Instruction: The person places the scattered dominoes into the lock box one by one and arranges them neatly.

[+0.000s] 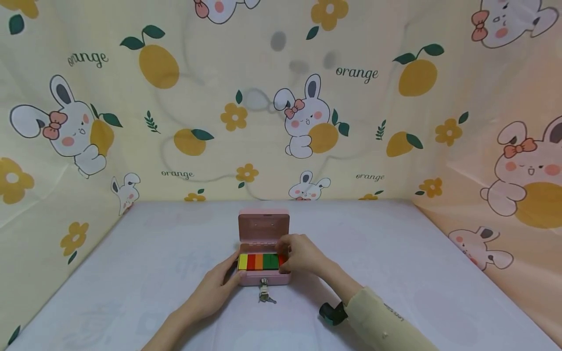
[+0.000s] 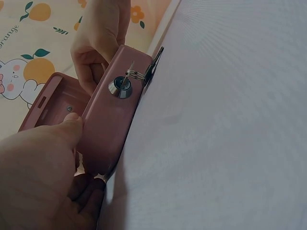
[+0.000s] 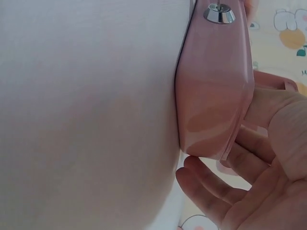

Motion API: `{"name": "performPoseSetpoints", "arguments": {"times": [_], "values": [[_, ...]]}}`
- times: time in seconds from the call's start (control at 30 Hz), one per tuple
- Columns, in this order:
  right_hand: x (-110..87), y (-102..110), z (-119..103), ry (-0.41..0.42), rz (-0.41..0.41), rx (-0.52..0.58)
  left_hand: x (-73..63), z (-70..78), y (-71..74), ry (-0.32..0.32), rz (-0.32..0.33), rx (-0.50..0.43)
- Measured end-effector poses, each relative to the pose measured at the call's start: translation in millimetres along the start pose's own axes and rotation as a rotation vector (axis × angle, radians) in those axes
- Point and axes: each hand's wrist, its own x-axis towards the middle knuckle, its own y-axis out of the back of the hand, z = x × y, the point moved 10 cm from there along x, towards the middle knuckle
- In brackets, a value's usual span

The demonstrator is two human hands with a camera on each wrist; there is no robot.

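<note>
A pink metal cash box (image 1: 266,278) stands on the table with its lid (image 1: 263,228) raised at the back. Inside lies a row of coloured blocks (image 1: 259,262): yellow, red, orange and green from the left. My left hand (image 1: 213,286) holds the box's left end, its thumb over the front rim. My right hand (image 1: 303,253) reaches into the right end, thumb and forefinger about a red block (image 1: 282,260); other fingers (image 3: 206,191) hang outside the box. Keys (image 1: 264,294) on a ring hang from the front lock (image 2: 120,87). The box wall hides the right fingertips in the right wrist view.
A white cloth (image 1: 175,234) covers the table. Behind and on both sides hangs a patterned curtain (image 1: 210,146) with rabbits and oranges. A dark device (image 1: 332,313) sits at the right wrist beside the beige sleeve (image 1: 382,321).
</note>
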Motion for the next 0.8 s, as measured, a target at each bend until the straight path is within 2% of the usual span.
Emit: {"name": "performPoseSetpoints", "arguments": {"times": [0.8], "values": [[-0.8,-1.6,2.0,0.005,0.019,0.018,0.2,-1.6,-1.2,0.005,-0.002,0.011]]}}
